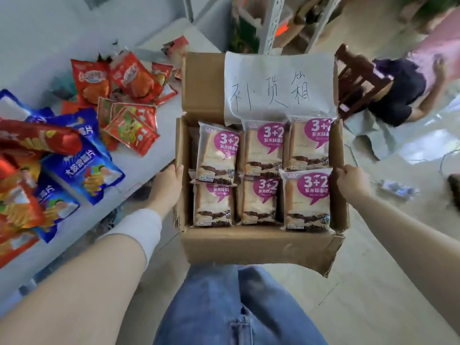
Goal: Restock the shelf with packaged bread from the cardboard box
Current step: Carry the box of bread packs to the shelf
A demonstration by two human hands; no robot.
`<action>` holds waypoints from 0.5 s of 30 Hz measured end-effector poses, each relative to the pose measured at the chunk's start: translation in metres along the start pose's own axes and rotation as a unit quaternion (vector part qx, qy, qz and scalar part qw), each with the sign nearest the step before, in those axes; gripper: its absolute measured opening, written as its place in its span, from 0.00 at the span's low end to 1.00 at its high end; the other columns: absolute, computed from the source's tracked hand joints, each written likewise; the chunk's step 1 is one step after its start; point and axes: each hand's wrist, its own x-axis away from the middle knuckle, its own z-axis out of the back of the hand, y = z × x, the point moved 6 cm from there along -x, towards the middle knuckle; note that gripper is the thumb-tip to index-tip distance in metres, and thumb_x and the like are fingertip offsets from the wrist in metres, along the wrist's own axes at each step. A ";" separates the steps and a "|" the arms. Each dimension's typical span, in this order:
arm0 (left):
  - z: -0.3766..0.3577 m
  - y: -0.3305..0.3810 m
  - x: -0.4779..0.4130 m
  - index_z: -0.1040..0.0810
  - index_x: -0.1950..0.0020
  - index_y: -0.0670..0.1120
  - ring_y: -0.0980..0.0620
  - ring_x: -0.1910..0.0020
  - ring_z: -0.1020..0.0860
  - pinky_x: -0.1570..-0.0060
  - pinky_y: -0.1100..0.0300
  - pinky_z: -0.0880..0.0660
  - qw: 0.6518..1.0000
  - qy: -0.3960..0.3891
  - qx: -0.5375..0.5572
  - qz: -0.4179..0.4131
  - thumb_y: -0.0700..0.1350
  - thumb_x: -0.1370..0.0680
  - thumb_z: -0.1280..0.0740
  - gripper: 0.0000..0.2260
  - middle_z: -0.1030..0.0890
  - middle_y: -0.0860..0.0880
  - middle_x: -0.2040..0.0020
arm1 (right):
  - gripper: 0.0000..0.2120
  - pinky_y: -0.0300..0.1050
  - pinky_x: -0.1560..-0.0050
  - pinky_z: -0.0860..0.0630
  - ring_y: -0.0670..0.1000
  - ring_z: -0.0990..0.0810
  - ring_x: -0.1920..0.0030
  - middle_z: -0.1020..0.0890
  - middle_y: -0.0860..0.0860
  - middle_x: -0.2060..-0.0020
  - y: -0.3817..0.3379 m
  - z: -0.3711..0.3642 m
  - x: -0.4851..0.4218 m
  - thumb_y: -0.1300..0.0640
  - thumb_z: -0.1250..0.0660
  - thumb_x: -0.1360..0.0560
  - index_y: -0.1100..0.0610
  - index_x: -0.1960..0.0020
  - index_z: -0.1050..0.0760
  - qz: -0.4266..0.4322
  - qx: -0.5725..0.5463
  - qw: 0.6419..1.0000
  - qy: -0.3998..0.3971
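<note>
The left hand [167, 181] is clamped on the left wall of the cardboard box [258, 245], thumb hooked over the rim and fingers down the outside; a white band wraps the wrist behind it. The right hand [352, 181] grips the right wall the same way, fingers curled over the edge. Between them the box sits held up in front of the person's blue jeans [236, 307], open top facing the ceiling, its long axis running away from the body.

Inside lie six packs of bread [261, 148] flat in two rows of three, each pack's long side pointing away from the person, print upright toward them. The wrappers are glossy clear plastic with a purple speech-bubble label; pale square slices with a dark filling show through. The box is plain brown corrugated board, creased and torn at the near right corner. Its far flap stands up, and a white paper sheet [278, 85] with handwritten characters is stuck on it.

To the left, a pale grey shelf [154, 135] carries a loose heap of red and blue snack bags [82, 170], shiny foil. The floor [385, 282] is light and smooth. At the far right another person crouches near a dark wooden stool [358, 80].
</note>
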 end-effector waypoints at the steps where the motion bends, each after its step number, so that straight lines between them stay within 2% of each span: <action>1: -0.002 0.023 -0.017 0.27 0.47 0.33 0.34 0.46 0.25 0.48 0.48 0.31 1.000 -0.011 -0.006 -0.018 0.47 0.18 0.48 0.19 0.23 0.31 0.47 | 0.15 0.50 0.53 0.30 0.66 0.24 0.47 0.23 0.68 0.48 0.006 0.010 -0.012 0.59 0.46 0.19 0.69 0.43 0.28 -0.024 -0.006 1.000 0.007; 3: -0.006 0.068 -0.050 0.27 0.46 0.33 0.34 0.44 0.26 0.46 0.48 0.31 0.998 -0.033 -0.015 -0.058 0.47 0.18 0.48 0.19 0.23 0.31 0.45 | 0.15 0.53 0.52 0.26 0.66 0.23 0.49 0.22 0.68 0.49 0.020 0.028 -0.035 0.58 0.46 0.20 0.67 0.44 0.27 -0.066 -0.020 0.997 0.023; 5: -0.012 0.113 -0.082 0.26 0.46 0.33 0.34 0.44 0.26 0.45 0.48 0.31 0.994 -0.053 -0.031 -0.094 0.47 0.18 0.48 0.19 0.23 0.31 0.45 | 0.15 0.56 0.48 0.26 0.66 0.24 0.47 0.22 0.69 0.49 0.030 0.046 -0.055 0.59 0.45 0.20 0.69 0.44 0.27 -0.094 -0.035 0.994 0.034; 10: -0.040 0.217 -0.153 0.26 0.49 0.36 0.35 0.46 0.25 0.49 0.48 0.30 0.983 -0.108 -0.042 -0.139 0.49 0.18 0.48 0.19 0.22 0.32 0.48 | 0.15 0.52 0.45 0.30 0.66 0.25 0.43 0.23 0.70 0.45 0.047 0.088 -0.107 0.62 0.46 0.19 0.73 0.42 0.28 -0.151 -0.070 0.984 0.055; 15: -0.089 0.306 -0.219 0.27 0.44 0.35 0.34 0.43 0.26 0.46 0.49 0.31 0.974 -0.131 -0.067 -0.170 0.47 0.17 0.48 0.18 0.23 0.31 0.44 | 0.16 0.54 0.41 0.30 0.66 0.26 0.42 0.23 0.69 0.44 0.079 0.101 -0.186 0.60 0.45 0.20 0.69 0.40 0.26 -0.216 -0.118 0.967 0.070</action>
